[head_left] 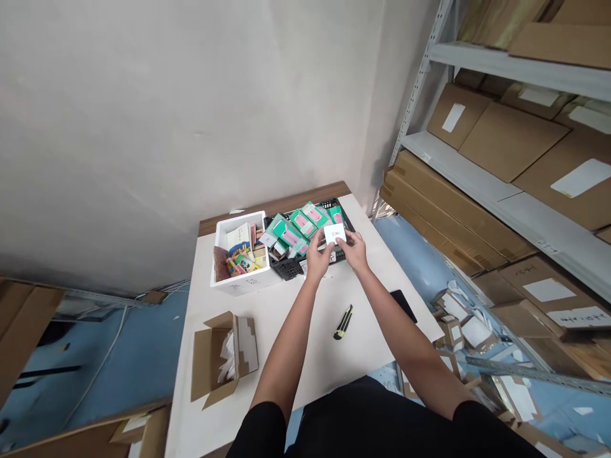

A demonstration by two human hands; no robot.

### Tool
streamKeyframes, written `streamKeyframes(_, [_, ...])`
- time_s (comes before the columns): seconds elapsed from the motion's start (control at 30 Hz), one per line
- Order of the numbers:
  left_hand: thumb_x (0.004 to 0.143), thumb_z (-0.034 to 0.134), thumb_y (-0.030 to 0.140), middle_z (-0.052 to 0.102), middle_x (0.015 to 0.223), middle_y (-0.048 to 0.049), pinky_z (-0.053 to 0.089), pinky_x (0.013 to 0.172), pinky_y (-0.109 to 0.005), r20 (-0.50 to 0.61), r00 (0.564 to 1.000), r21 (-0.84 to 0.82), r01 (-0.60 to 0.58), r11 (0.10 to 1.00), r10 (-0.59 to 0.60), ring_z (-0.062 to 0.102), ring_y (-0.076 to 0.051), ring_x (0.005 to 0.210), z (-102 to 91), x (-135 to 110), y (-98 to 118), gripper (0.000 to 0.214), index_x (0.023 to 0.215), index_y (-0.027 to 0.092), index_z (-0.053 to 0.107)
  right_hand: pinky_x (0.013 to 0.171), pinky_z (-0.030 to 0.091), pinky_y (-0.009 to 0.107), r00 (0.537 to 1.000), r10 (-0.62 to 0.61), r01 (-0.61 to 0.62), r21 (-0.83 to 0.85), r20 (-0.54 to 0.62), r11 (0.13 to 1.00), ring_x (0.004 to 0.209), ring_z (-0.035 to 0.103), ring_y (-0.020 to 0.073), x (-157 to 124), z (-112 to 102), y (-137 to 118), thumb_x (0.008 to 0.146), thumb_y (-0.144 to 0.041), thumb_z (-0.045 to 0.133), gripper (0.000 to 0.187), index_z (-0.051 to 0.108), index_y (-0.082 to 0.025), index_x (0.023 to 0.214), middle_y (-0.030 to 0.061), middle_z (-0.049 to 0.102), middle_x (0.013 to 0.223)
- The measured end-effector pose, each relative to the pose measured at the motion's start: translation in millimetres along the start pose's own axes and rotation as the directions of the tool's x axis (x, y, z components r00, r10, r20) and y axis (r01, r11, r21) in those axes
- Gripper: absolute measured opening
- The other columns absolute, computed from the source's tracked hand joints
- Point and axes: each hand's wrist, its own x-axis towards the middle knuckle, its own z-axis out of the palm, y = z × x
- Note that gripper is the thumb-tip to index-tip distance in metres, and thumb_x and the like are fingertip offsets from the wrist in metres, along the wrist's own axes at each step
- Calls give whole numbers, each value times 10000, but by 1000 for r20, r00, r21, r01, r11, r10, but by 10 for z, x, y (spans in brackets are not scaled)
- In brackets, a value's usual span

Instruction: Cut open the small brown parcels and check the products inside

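Note:
A small white box (335, 233) with red lettering is held up between my two hands, over the near edge of the black crate. My left hand (319, 256) grips its left side, and my right hand (354, 250) has closed on its right side. Beneath and behind it, a black plastic crate (287, 270) holds several green and pink packages (291, 233). Beside the crate stands a white foam box (241, 283) with booklets and small colourful packs in it. A yellow and black box cutter (343, 322) lies on the table below my hands.
An opened cardboard box (201, 366) with white paper inside stands on the white table (305, 343) at front left. A dark flat object (403, 306) lies by the right edge. Shelves (458, 159) of cartons rise on the right; loose boxes litter the floor. A wall is behind.

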Motion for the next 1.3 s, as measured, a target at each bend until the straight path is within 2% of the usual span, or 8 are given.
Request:
streamKeyframes(0.17, [924, 711, 327, 585, 1508, -106, 585, 1047, -431, 40, 998, -44, -43, 998, 45, 609, -260, 1353, 363, 686, -156, 811, 1635, 293, 322, 1000, 585, 418, 997, -51, 46, 84, 55, 995, 1191, 636, 241, 738, -139, 224, 859, -391, 714, 621, 566, -225, 1438, 118, 620, 1353])
streamKeyframes(0.3, [857, 711, 196, 520, 1589, -131, 471, 1186, -486, 70, 996, 50, 47, 998, -50, 475, -288, 1489, 558, 962, -519, 874, 1640, 248, 326, 1066, 546, 430, 994, 20, -26, 52, 106, 998, 1246, 638, 239, 975, -109, 668, 789, -258, 688, 743, 495, -219, 1505, 129, 631, 1418])
streamKeyframes(0.53, [751, 693, 118, 505, 1607, -137, 337, 1276, -521, 252, 898, 321, 274, 907, -361, 421, -351, 1522, 776, 814, -980, 879, 1594, 167, 450, 1139, 487, 488, 971, 205, -180, -193, 119, 964, 1252, 646, 301, 771, -70, 1410, 684, -195, 671, 767, 591, -219, 1446, 93, 713, 1322])
streamKeyframes(0.63, [747, 643, 96, 506, 1609, -116, 342, 1277, -513, 287, 889, 309, 267, 913, -357, 439, -331, 1513, 804, 737, -996, 854, 1580, 180, 478, 1263, 327, 516, 987, 158, -151, -213, 15, 965, 1421, 509, 313, 702, -114, 1413, 698, -195, 612, 761, 595, -191, 1458, 121, 631, 1441])
streamKeyframes(0.73, [756, 587, 81, 513, 1608, -80, 374, 1261, -502, 230, 937, 258, 201, 945, -262, 418, -297, 1526, 730, 638, -922, 818, 1559, 216, 508, 1308, 227, 537, 994, 105, -102, -288, -4, 952, 1520, 383, 314, 637, -179, 1222, 724, -167, 579, 752, 594, -217, 1474, 108, 538, 1545])
streamKeyframes(1.0, [913, 496, 168, 548, 1555, -81, 551, 1059, -407, -70, 998, 146, 18, 989, -8, 523, -269, 1418, -162, -27, -378, 591, 1492, 262, 559, 1286, 304, 491, 978, -103, 161, -336, 184, 928, 1524, 385, 293, -41, 57, 389, 864, -182, 564, 637, 594, -274, 1494, 65, 479, 1608])
streamKeyframes(1.13, [966, 461, 190, 537, 1564, -68, 482, 1151, -411, -32, 999, 193, -33, 981, 40, 484, -245, 1458, -807, -568, -179, 556, 1509, 278, 542, 1269, 331, 500, 950, -109, 188, -259, 292, 948, 1511, 408, 302, -658, 582, 77, 886, -195, 568, 590, 618, -279, 1468, 68, 465, 1618])
streamKeyframes(1.3, [932, 437, 125, 530, 1572, -60, 413, 1221, -423, -65, 996, 307, 81, 948, -64, 464, -218, 1476, -1794, -1511, -281, 589, 1484, 280, 569, 1243, 379, 494, 908, -54, 151, -204, 416, 967, 1471, 461, 268, -1724, 1411, -49, 904, -181, 539, 524, 667, -293, 1400, 58, 518, 1569])
